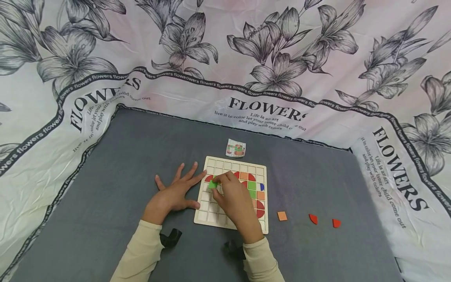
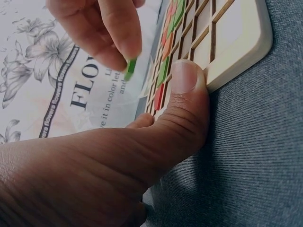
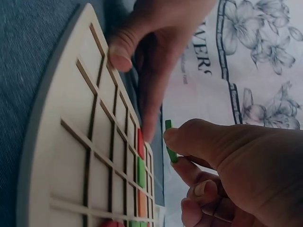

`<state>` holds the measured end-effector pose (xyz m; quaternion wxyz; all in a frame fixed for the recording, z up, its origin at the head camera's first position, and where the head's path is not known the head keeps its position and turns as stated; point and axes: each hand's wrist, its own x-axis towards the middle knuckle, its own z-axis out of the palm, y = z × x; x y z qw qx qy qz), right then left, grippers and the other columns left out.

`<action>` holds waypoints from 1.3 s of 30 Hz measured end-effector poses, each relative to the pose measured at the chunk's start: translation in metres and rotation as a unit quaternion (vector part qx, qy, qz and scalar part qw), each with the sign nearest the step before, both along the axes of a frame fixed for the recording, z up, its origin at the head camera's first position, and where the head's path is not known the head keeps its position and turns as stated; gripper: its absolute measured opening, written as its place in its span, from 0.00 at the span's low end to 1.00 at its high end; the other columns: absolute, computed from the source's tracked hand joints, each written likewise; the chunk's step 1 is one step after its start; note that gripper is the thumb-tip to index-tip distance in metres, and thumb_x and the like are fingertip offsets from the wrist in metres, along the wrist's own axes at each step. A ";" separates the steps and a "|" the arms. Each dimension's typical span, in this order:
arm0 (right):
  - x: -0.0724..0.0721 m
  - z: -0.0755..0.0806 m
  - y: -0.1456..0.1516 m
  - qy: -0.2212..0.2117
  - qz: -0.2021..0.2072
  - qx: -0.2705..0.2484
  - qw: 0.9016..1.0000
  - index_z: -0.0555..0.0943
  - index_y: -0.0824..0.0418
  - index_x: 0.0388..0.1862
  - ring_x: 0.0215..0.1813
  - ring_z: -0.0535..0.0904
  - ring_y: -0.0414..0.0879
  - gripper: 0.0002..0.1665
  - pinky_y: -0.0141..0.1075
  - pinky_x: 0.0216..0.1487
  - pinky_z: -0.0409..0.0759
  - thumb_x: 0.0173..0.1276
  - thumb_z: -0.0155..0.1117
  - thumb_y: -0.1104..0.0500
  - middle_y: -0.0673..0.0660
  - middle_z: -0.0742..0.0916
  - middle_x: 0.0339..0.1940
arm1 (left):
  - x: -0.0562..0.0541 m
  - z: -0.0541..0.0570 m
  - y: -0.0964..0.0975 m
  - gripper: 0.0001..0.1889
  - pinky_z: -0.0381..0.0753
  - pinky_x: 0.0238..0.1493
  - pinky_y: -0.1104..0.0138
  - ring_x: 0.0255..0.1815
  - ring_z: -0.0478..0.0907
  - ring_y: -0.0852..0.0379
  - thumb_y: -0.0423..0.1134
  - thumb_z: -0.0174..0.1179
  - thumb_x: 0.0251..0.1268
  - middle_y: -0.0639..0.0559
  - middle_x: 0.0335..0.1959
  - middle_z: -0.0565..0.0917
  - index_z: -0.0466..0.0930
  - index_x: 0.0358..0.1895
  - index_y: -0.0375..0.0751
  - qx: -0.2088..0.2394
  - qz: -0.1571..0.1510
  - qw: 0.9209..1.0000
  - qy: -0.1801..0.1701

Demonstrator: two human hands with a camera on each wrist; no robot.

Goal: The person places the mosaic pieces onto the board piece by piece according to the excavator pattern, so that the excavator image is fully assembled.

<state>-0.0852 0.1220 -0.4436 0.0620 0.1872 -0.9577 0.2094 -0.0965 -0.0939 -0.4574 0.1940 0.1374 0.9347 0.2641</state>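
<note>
A green square tile [image 1: 212, 184] is pinched between the thumb and index finger of my right hand [image 1: 232, 197], above the left part of a wooden grid board [image 1: 230, 160]. In the right wrist view, the tile [image 3: 170, 144] is held on edge, apart from the board. My left hand [image 1: 172, 196] lies with its fingers spread at the board's left side, thumb and index fingertip on the rim. Red quarter-circle, green, orange and blue pieces fill some cells; my right hand hides part of the board.
Behind the board lies a small printed pattern card [image 1: 235, 149]. To the right of the board are an orange square tile [image 1: 282, 216] and two red quarter-circle pieces [image 1: 313, 219]. A flower-printed cloth [image 1: 267, 113] borders the grey surface.
</note>
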 end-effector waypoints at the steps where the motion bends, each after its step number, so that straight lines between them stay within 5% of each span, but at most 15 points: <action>1: 0.000 -0.001 -0.002 0.001 0.003 0.002 1.000 0.88 0.58 0.51 0.32 0.82 0.44 0.15 0.35 0.31 0.83 0.69 0.78 0.55 0.54 0.86 0.47 | 0.000 0.000 0.000 0.56 0.18 0.61 0.15 0.88 0.29 0.38 0.54 0.79 0.57 0.54 0.89 0.43 0.54 0.86 0.66 0.000 0.000 1.000 -0.001; 22: -0.001 -0.018 -0.018 0.008 0.008 0.045 0.999 0.89 0.60 0.51 0.44 0.87 0.48 0.16 0.41 0.43 0.90 0.67 0.80 0.57 0.55 0.86 0.45 | -0.001 -0.002 0.002 0.56 0.16 0.61 0.16 0.89 0.28 0.39 0.52 0.80 0.55 0.54 0.89 0.43 0.55 0.86 0.65 0.001 0.006 1.000 -0.006; 39: -0.004 -0.018 -0.023 0.006 -0.004 0.069 0.998 0.90 0.60 0.51 0.43 0.86 0.47 0.16 0.40 0.42 0.90 0.66 0.81 0.58 0.55 0.86 0.44 | 0.000 -0.001 0.002 0.55 0.15 0.61 0.16 0.89 0.28 0.39 0.52 0.79 0.56 0.54 0.89 0.43 0.56 0.86 0.65 0.010 0.006 1.000 -0.006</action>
